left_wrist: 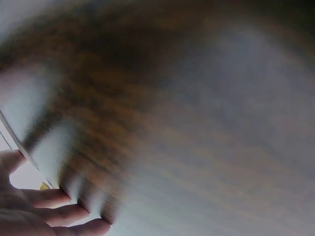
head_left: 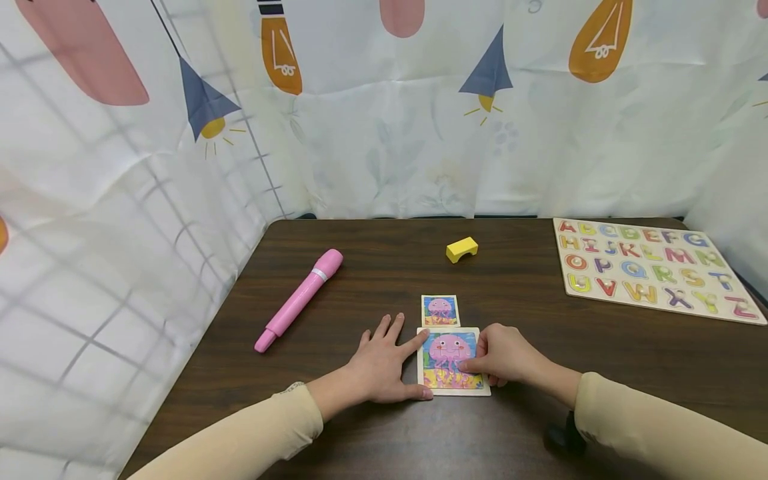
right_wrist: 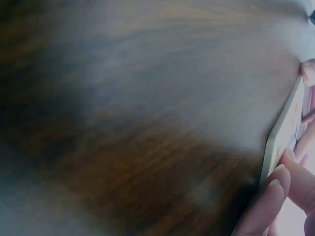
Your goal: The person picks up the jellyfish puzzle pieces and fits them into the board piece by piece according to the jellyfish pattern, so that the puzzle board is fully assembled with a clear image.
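A square jigsaw puzzle with a pink jellyfish picture lies flat in its pale frame on the dark table. My left hand rests spread to its left, with the index finger and thumb touching the puzzle's left edge; the left wrist view shows the same straight fingers. At the right edge, my right hand grips the puzzle, its thumb on the picture and the other fingers curled along the side. The right wrist view shows this grip beside the pale frame edge. A small matching jellyfish card touches the puzzle's top edge.
A pink pen-like stick lies at the left of the table. Toward the back sits a yellow arch block. A wooden alphabet board occupies the back right, before a patterned curtain.
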